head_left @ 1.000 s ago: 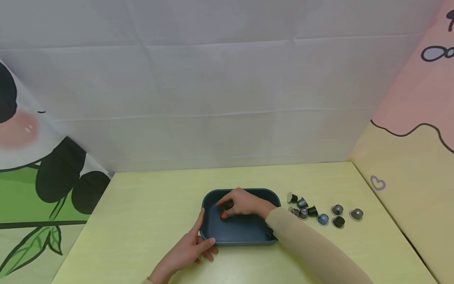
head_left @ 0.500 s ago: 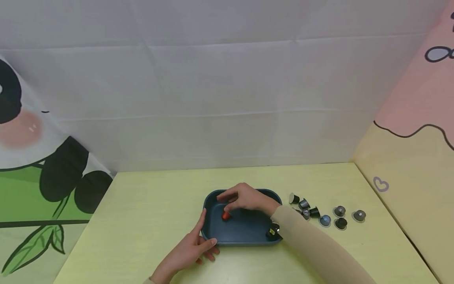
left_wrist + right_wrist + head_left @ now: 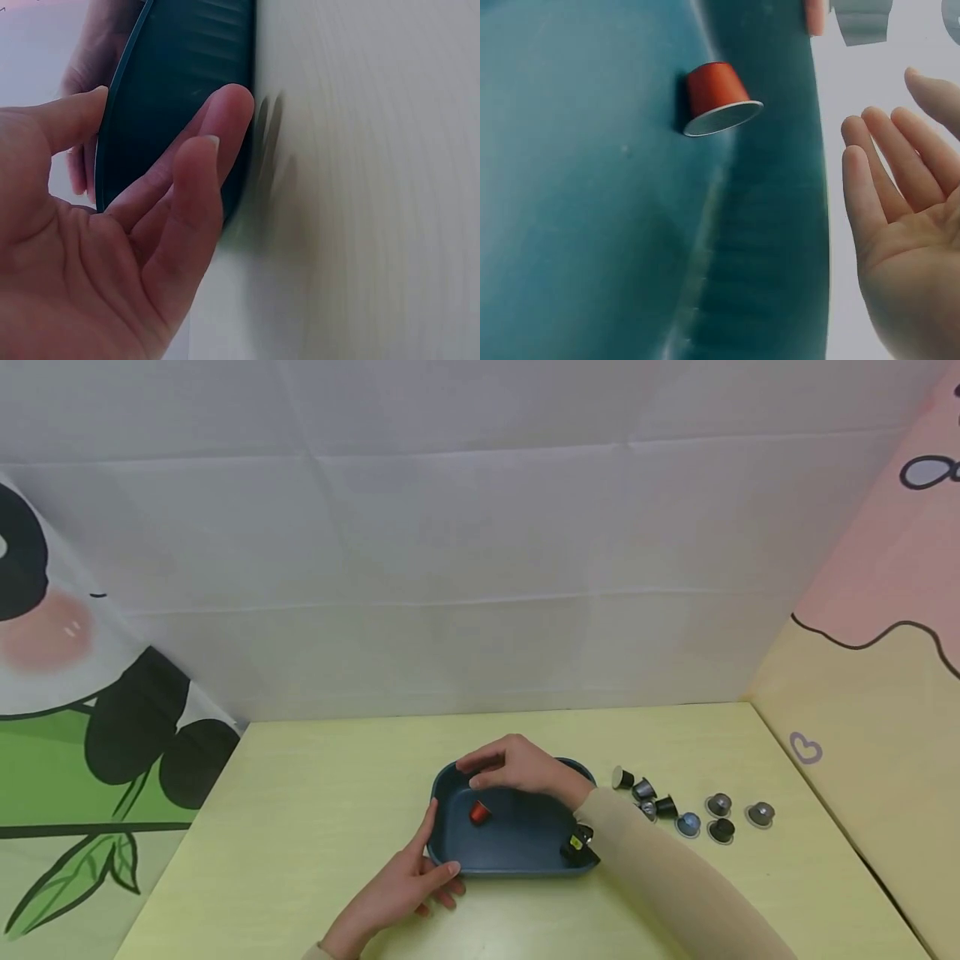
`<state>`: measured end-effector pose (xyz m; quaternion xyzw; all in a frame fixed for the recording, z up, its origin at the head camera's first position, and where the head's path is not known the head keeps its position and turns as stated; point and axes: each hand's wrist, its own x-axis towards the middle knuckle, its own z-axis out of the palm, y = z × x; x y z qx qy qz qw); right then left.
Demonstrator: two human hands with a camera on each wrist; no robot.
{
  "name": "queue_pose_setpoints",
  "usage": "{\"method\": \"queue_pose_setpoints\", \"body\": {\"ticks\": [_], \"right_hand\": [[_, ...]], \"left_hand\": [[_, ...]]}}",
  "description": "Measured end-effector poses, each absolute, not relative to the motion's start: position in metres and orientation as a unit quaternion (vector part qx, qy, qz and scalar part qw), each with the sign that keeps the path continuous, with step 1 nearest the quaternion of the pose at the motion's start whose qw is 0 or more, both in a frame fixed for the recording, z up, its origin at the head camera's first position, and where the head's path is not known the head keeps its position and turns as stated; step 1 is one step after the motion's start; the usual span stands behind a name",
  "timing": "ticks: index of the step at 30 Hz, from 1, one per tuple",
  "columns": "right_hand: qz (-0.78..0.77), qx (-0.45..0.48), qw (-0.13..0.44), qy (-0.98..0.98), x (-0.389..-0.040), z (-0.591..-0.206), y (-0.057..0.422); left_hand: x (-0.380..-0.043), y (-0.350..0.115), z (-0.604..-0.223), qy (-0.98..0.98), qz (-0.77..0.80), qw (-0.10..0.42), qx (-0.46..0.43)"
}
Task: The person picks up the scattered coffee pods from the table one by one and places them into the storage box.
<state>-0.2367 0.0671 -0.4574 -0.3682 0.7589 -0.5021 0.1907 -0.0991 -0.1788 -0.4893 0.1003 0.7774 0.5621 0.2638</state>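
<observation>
- I have one tray (image 3: 517, 847) on the bench (image 3: 337, 793): dark blue-green, smooth-floored, rounded at the corners, with faint ribbing on the wall in my wrist feeds.
- One red capsule (image 3: 480, 812) lies on its side on the tray floor, toward the left end; its body is a tapered cup with a flared, pale-rimmed lid.
- The bench top is pale yellow with a fine grain, and a creased white cloth (image 3: 450, 527) stands behind it.
- My right hand (image 3: 517, 766) hangs above the tray's far side, fingers extended and loosely apart, thumb away from them, clear of the red capsule.
- My left hand (image 3: 408, 872) rests against the tray's left end near the near corner, fingers spread and fairly straight, touching the rim.
- I count eight more capsules (image 3: 687, 824) on the bench right of the tray: one blue, the rest black or grey-silver; the right sleeve (image 3: 667, 877) may hide others.
</observation>
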Motion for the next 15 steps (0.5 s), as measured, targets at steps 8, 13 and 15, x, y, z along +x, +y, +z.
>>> {"method": "queue_pose_setpoints", "body": {"ticks": [8,13,15], "right_hand": [[-0.517,-0.372,0.171,0.751,-0.235,-0.442,0.072],[-0.526,-0.372,0.16,0.748,-0.232,-0.427,0.076],[-0.525,-0.371,0.152,0.75,-0.231,-0.422,0.079]], "left_hand": [[-0.1,-0.177,-0.49,0.778,0.563,0.261,0.098],[-0.1,-0.177,-0.491,0.778,0.563,0.259,0.098],[-0.1,-0.177,-0.49,0.779,0.563,0.259,0.097]]}}
